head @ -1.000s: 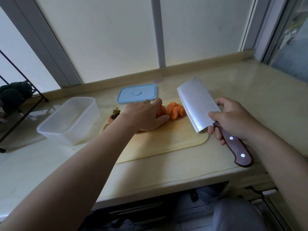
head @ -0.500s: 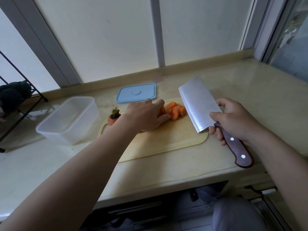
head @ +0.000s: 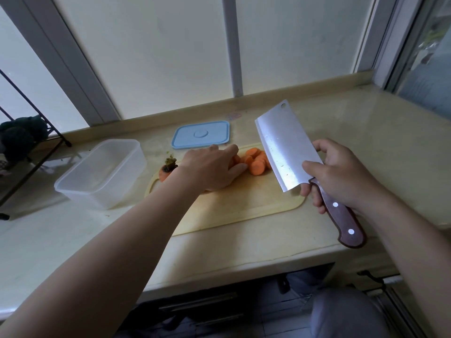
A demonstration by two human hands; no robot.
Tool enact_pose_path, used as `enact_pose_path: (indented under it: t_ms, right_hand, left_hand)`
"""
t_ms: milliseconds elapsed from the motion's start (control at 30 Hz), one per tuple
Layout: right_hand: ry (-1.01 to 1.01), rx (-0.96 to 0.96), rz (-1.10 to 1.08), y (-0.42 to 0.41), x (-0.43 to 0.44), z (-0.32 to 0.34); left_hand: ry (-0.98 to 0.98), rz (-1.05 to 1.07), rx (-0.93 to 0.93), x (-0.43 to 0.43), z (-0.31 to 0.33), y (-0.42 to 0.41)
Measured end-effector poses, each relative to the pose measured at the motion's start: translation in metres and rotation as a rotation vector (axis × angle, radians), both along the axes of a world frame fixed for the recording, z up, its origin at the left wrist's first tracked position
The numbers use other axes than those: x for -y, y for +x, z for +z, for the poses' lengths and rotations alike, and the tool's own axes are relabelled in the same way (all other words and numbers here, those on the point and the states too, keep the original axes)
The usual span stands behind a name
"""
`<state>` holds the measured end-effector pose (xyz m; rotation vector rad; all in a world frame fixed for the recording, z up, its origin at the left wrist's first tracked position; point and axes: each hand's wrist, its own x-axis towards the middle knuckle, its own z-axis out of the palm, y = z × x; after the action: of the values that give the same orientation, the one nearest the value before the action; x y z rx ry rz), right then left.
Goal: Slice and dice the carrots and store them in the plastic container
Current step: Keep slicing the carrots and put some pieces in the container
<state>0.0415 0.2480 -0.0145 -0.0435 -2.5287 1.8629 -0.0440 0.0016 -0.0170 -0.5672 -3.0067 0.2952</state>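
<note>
While the left hand lies over the uncut carrot on the board, with fingers and thumb closed round it, the right hand grips the brown handle of a knife. The broad blade is raised off the board and tilted, just right of the slices. These orange rounds lie in a heap against the carrot's cut end, near the board's far edge. A cut-off top with a green stub sits at the board's left corner. The clear container stands open on the surface, just left of the board. Its blue lid lies flat behind the board.
</note>
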Motion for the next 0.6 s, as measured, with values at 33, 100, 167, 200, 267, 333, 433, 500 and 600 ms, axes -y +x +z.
enact_pose_path:
  t_ms: [33, 100, 167, 200, 267, 333, 433, 500, 600]
  right_hand:
    - [-0.002, 0.005, -0.001, 0.000, 0.000, 0.000]
    - [-0.008, 0.014, 0.000, 0.001, 0.000, -0.001]
    - [-0.013, 0.022, 0.002, 0.002, 0.001, -0.001]
    - [-0.013, 0.022, 0.005, 0.002, 0.003, -0.001]
    - [-0.007, 0.017, 0.014, 0.003, 0.006, 0.000]
    - [0.003, 0.013, 0.021, 0.003, 0.010, 0.002]
    - [0.017, 0.014, 0.028, 0.003, 0.016, 0.005]
    - [0.044, 0.019, 0.026, 0.004, 0.018, 0.007]
    - [0.084, 0.040, 0.016, 0.006, 0.018, 0.008]
  left_hand:
    - [0.008, 0.000, 0.013, 0.002, 0.000, 0.000]
    - [0.026, 0.003, 0.036, 0.006, 0.000, 0.001]
    - [0.032, 0.010, 0.049, 0.009, 0.001, 0.002]
    - [0.029, 0.010, 0.054, 0.010, 0.001, 0.003]
    - [0.025, 0.005, 0.056, 0.011, 0.001, 0.005]
    - [0.013, -0.004, 0.051, 0.013, 0.002, 0.007]
    - [0.003, -0.014, 0.055, 0.014, 0.004, 0.009]
    - [0.008, -0.006, 0.069, 0.014, 0.005, 0.011]
    - [0.016, 0.013, 0.086, 0.016, 0.007, 0.012]
